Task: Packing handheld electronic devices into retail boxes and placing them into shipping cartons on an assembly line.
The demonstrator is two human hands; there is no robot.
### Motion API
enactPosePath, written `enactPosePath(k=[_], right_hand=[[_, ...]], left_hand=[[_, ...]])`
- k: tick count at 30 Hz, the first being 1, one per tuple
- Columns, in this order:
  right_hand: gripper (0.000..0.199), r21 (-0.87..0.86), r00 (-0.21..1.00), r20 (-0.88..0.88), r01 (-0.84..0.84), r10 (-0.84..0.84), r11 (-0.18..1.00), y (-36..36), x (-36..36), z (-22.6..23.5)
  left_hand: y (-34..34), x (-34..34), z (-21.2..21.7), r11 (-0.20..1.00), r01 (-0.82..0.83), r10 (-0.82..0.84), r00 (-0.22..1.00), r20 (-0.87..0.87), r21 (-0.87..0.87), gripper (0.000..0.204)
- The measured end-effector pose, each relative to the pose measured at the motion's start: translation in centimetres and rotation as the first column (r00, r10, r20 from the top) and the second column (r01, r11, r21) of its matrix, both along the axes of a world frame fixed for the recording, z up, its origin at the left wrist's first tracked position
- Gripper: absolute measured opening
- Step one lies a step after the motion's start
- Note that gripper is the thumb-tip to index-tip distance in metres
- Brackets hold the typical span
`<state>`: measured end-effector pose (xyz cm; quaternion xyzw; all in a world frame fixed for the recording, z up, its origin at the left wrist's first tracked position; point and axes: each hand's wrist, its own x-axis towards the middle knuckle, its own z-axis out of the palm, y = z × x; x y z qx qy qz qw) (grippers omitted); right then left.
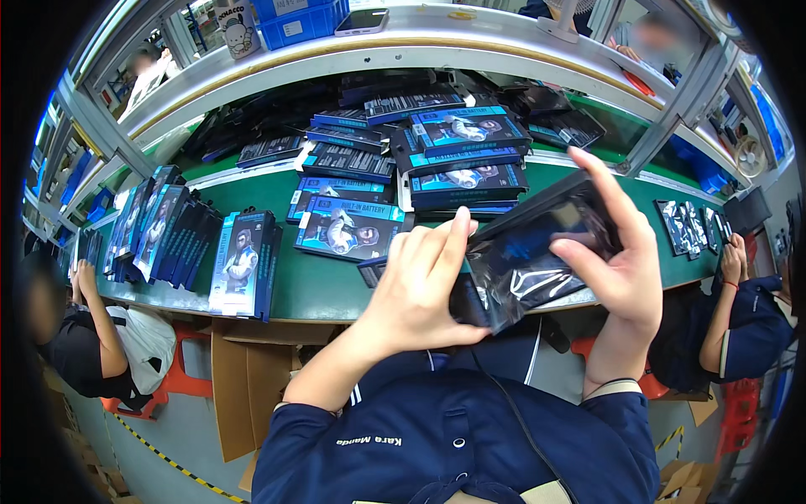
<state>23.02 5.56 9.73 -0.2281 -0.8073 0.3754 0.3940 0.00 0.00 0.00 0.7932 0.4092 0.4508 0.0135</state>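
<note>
While both hands work above the green desk [285,286] | left hand [416,290] and right hand [617,260]: grip closed on black glossy pouch [525,260] | boxes [348,227] stacked behind.

Lower end of the black plastic pouch [525,265] hidden behind the left hand [420,281]; its contents indistinct under glare. Behind it, stacked blue boxes [466,155] partly overlapped; shelf items cropped.

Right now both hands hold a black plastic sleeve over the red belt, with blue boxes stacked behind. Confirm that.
Not quite: the head view shows the belt is green, not red. Both the left hand and right hand hold the black plastic sleeve, blue boxes stacked behind.
</note>
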Motion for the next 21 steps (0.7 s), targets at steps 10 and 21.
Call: enactPosePath(k=[10,21], right_hand=[[0.027,0.694,0.950,0.186,0.053,-0.250,0.718,-1.8,-3.7,-5.4],[0.027,-0.660,0.790,-0.610,-0.550,0.062,0.512,1.3,-6.0,-11.8]], left_hand=[[1.4,3.7,-5.0,0.995,-0.078,0.101,0.822,0.560,-0.065,0.139],[1.3,2.7,-5.6,0.994,-0.065,0.013,0.863,0.505,0.085,0.119]])
